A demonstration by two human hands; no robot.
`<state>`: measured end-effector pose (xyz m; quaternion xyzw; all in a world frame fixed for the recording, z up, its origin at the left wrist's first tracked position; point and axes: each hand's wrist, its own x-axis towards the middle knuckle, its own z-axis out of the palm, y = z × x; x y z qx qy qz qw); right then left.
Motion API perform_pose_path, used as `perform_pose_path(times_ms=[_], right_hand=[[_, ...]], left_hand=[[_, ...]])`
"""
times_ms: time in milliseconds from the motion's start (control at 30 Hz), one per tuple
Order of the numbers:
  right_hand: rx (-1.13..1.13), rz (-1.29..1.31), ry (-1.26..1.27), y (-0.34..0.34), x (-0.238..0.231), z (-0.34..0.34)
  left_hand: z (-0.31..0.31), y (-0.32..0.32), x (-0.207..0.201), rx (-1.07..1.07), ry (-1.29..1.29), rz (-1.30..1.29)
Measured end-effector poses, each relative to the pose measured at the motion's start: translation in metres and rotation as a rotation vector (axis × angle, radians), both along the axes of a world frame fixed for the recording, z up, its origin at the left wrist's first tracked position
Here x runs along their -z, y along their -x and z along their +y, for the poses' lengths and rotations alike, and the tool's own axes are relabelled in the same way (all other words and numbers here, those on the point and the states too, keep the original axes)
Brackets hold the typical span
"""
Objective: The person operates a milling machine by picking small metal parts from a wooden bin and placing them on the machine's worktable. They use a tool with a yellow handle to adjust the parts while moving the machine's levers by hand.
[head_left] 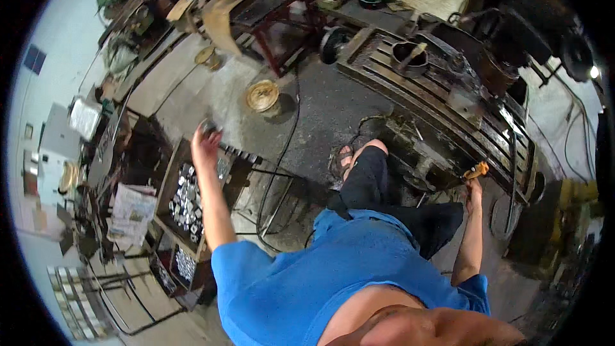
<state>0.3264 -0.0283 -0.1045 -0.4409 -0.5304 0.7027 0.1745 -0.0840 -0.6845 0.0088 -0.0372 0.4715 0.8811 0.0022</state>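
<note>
My left hand (205, 145) is raised over the far end of a wooden box (168, 182) of shiny metal pieces (187, 208). Its fingers curl round a small dark metal piece (208, 127), blurred and partly covered by them. Away to the right, my right hand (473, 191) is closed at the base of an orange-yellow handle-like object (476, 170); its exact kind is unclear. That hand is beside the front edge of a slotted metal machine table (378, 61). A dark pot (409, 59) with a stick-like handle rests on this table.
Below the wooden box sits a smaller box of small metal pieces (186, 265). Newspaper (132, 213) lies to its left. Two buckets (262, 97) stand on the floor, where a dark cable (296, 122) runs. A red-legged bench (269, 45) stands farther back.
</note>
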Motion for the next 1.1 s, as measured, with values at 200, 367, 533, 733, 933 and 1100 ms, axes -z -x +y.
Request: perform_pose_path(times_ms=[200,367,533,733,933,1100], right_hand=[[0.018,0.435,-0.381,0.016,0.056,0.019],[0.079,0.385,-0.398,0.028,-0.04,-0.029],[-0.387,0.259,-1.282,0.057,-0.087,-0.05],[-1.034,-0.251,-1.054,0.145,-0.2,-0.207],[-1.232,-0.234,-1.395,0.194,-0.19,-0.26],[-1.217,-0.304,-1.24,0.193,-0.173,-0.264]], left_hand=[[0.118,0.0,0.0,0.134,-0.295,-0.094],[0.179,-0.002,0.022,0.392,-0.411,-0.128],[0.214,-0.012,0.016,0.439,-0.495,-0.073],[0.19,-0.014,0.026,0.536,-0.377,0.031],[0.175,-0.056,0.014,0.411,0.266,0.09],[0.171,-0.073,0.001,0.05,1.575,0.743]])
